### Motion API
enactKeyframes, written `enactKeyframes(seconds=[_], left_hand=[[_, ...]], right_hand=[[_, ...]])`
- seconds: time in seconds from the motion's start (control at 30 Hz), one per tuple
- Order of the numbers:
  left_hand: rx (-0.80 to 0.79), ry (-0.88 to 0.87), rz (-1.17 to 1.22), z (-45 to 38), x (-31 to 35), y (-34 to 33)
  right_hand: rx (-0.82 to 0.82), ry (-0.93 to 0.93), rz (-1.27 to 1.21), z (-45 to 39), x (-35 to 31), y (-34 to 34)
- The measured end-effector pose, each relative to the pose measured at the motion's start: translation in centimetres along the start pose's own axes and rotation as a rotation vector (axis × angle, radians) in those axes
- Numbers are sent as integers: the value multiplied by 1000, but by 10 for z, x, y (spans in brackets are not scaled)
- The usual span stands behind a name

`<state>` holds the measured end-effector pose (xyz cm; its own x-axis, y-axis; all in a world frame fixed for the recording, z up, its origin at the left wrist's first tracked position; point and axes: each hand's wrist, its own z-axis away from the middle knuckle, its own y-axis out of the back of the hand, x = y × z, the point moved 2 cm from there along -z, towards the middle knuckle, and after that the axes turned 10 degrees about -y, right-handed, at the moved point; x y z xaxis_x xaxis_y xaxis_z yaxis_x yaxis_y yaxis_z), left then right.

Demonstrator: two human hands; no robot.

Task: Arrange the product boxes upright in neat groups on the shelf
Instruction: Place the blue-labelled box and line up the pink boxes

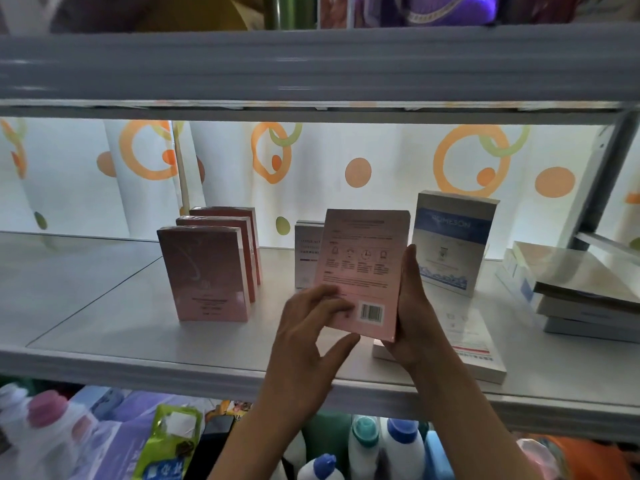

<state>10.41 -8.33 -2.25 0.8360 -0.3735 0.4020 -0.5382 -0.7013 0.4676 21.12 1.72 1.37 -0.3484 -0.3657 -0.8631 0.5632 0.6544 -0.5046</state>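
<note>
A pink box (pixel 363 265) with a barcode on its back is held upright above the white shelf (pixel 104 317). My right hand (pixel 414 306) grips its right edge. My left hand (pixel 308 327) pinches its lower left corner, fingers on the back face and thumb underneath. Three pink boxes (pixel 207 275) stand upright in a row to the left. A white box (pixel 306 254) stands behind the held one. A taller blue-and-white box (pixel 450 242) stands to the right. Another white box (pixel 474 344) lies flat under my right hand.
A stack of flat boxes (pixel 585 296) lies at the shelf's right end, next to a grey upright post (pixel 602 174). A curtain with orange rings hangs behind. The shelf board above (pixel 311 64) sits low. Bottles (pixel 401 448) and packets fill the shelf below.
</note>
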Motion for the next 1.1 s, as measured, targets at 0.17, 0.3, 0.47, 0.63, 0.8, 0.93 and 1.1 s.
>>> enactKeyframes(seconds=[0.17, 0.3, 0.47, 0.63, 0.8, 0.93, 1.1], left_hand=[[152, 79, 53, 4, -17, 0], [114, 95, 76, 9, -25, -8], [23, 131, 56, 9, -30, -7], [38, 125, 87, 12, -27, -4], [53, 144, 92, 16, -26, -5], [95, 153, 107, 19, -25, -5], [120, -80, -167, 25, -6, 1]], right_hand=[[44, -39, 73, -7, 1, 9], [128, -69, 143, -11, 9, 21], [196, -73, 281, -9, 14, 26], [220, -52, 332, -6, 18, 29], [251, -40, 358, -3, 18, 26], [224, -57, 319, 0, 17, 20], [74, -24, 105, 9, 18, 16]])
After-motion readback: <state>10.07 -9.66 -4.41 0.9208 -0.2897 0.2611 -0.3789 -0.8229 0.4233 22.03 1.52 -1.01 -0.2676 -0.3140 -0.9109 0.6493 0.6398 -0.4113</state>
